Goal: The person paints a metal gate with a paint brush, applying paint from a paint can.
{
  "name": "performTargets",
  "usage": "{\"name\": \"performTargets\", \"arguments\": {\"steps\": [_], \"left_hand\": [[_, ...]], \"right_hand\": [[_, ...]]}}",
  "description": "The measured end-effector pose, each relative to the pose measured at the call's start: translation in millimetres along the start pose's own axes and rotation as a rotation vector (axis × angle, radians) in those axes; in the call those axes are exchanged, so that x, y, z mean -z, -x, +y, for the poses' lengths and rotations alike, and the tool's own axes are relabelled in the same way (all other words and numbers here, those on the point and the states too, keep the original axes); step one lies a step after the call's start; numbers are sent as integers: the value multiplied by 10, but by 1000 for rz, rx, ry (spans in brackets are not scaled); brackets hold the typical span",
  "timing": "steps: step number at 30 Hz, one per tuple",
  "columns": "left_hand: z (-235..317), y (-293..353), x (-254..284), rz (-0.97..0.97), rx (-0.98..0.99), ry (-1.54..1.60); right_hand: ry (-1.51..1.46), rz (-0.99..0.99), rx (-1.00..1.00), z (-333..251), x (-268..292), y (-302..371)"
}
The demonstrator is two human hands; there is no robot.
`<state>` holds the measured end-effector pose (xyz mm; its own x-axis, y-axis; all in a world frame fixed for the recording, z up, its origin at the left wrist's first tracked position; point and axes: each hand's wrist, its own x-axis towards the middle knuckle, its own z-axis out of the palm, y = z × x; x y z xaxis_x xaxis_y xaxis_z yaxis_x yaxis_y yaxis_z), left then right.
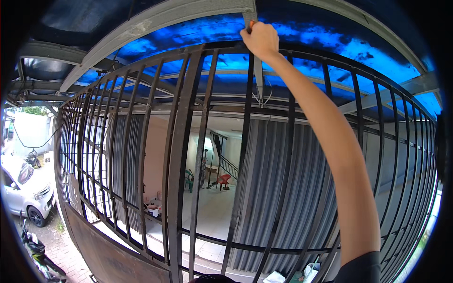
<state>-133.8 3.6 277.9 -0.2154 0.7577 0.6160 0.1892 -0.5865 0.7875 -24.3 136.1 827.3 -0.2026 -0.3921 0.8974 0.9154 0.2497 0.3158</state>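
Observation:
My right arm reaches up from the lower right, with my right hand (263, 38) raised above the top rail of a dark metal bar fence (184, 137). Its fingers are closed round a small thing with an orange part (252, 23) showing at the top of the fist; most of it is hidden, and its kind I cannot make out. Close by the fist is a grey roof beam (249, 13) under a see-through blue roof sheet (207, 29). My left hand is out of view.
Behind the bars stand a grey folding shutter (283, 179), a red chair (223, 181) and a white bucket (153, 209). To the left are a silver car (28, 188) and a motorbike (40, 254). Bags (311, 272) lie low behind the bars.

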Motion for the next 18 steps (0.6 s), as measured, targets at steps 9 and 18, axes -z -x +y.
{"name": "performTargets", "arguments": {"steps": [9,18], "left_hand": [[21,32,-91,-111,-21,143],[21,42,-112,-128,-72,120]], "right_hand": [[120,32,9,821,620,32],[262,-63,292,446,566,-29]]}}
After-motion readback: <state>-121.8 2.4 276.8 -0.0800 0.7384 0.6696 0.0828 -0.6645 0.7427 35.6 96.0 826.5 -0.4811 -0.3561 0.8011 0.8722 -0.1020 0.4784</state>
